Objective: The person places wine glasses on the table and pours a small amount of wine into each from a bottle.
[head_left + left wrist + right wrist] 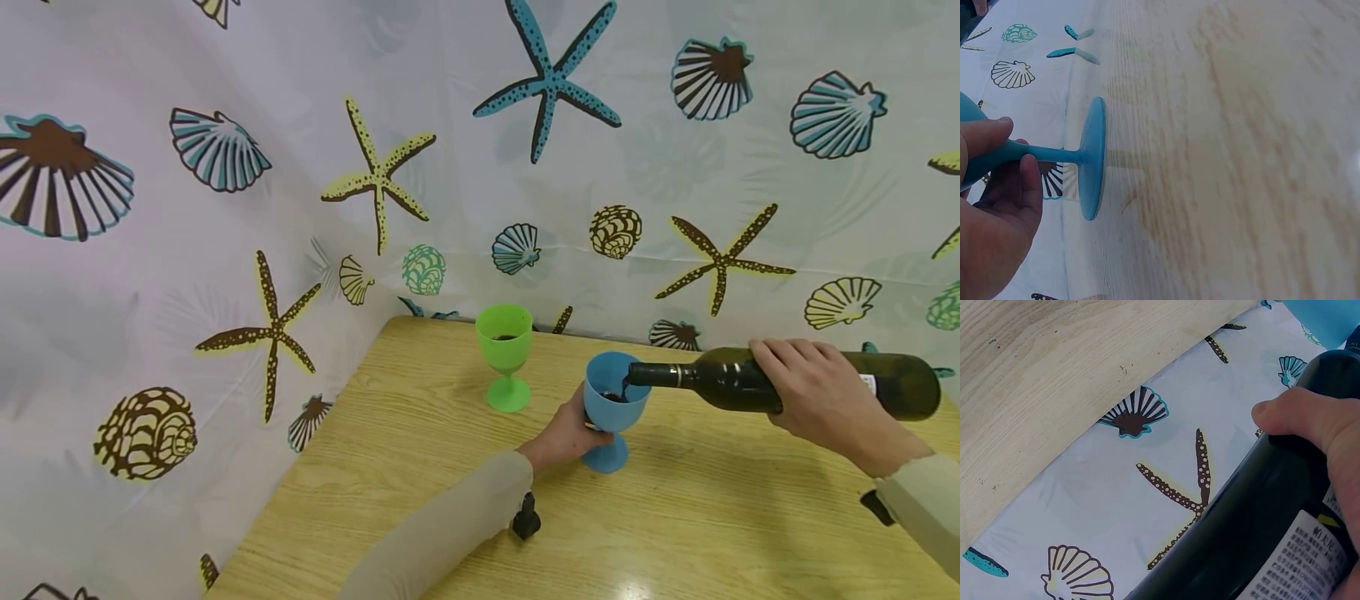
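A dark green wine bottle (727, 379) lies nearly level in the air, gripped round its body by my right hand (821, 400). Its mouth is at the rim of a blue goblet (615, 410), and dark liquid runs from it into the bowl, where some dark liquid shows. With my left hand (566, 433) I hold the goblet around the lower bowl and upper stem. In the left wrist view the thumb and fingers pinch the blue goblet (1054, 154) there, its foot free of the hand. A printed white label (1300, 562) shows on the bottle in the right wrist view.
A green goblet (505, 337) with dark liquid inside stands upright on the wooden table (420, 433), behind and left of the blue one. A white curtain (450, 150) printed with shells and starfish hangs along the table's back and left edges.
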